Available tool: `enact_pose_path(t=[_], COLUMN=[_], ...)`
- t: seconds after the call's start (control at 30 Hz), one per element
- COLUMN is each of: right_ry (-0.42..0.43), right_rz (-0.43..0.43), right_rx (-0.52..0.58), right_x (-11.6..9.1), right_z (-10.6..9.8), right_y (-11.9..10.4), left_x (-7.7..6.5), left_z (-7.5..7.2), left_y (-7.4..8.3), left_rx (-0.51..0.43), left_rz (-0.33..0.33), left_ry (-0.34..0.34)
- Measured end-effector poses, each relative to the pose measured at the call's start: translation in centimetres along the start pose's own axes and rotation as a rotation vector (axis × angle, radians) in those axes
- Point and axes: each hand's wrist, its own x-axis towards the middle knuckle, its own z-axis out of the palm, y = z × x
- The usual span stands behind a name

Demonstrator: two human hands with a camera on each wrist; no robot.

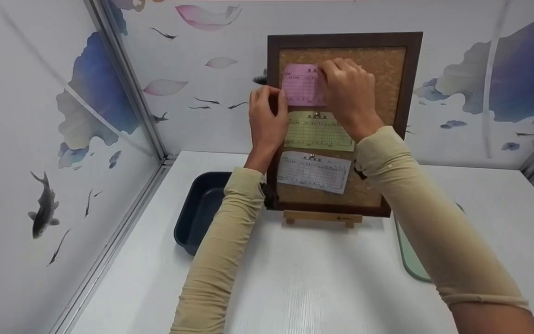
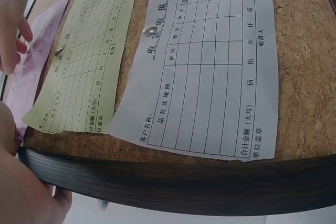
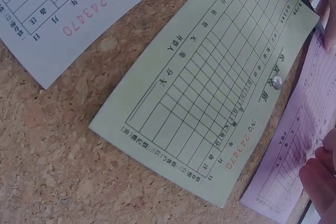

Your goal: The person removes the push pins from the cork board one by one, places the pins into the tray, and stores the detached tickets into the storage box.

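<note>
The left hand (image 1: 268, 118) grips the brown wooden frame (image 1: 273, 58) beside the rectangular pink paper form (image 1: 300, 86) on tan cork (image 1: 390, 79); whether the right hand (image 1: 350, 90) pinches anything is unclear. Only the right-wrist view makes red serial numbers (image 3: 84, 17) legible.

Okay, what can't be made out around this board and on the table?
Head view: the right end of the pink slip, behind the right hand.
Right wrist: whether that hand's fingers pinch anything, since the right edge cuts the hand off.
Head view: part of the dark blue tray, behind the left sleeve.
Head view: much of the green item, behind the right sleeve.
Left wrist: the right end of the white slip, cut by the top edge.
</note>
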Motion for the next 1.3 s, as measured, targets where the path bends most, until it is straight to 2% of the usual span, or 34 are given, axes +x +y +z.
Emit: enact_pose_path(t=[0.53,0.8,1.1,1.3], right_ry=[0.024,0.043,0.093,0.123], right_rz=[-0.011,-0.034,-0.074,-0.07], right_rx=[0.011,0.022,0.02,0.047], right_x=[-0.8,-1.5,-3.5,-5.4], right_z=[-0.9,-1.5,-2.1,-3.3], right_y=[0.8,1.2,2.7,4.0], left_x=[-0.3,-0.5,-1.2,-1.7], left_z=[-0.3,-0.9,-1.9,-2.9], left_y=[0.1,-0.2,-0.7,-1.4], left_rx=[0.026,-0.042,-0.053,-0.052], left_rz=[-0.027,-0.024,-0.019,0.02], left_ry=[0.021,0.04,0.013,0.016])
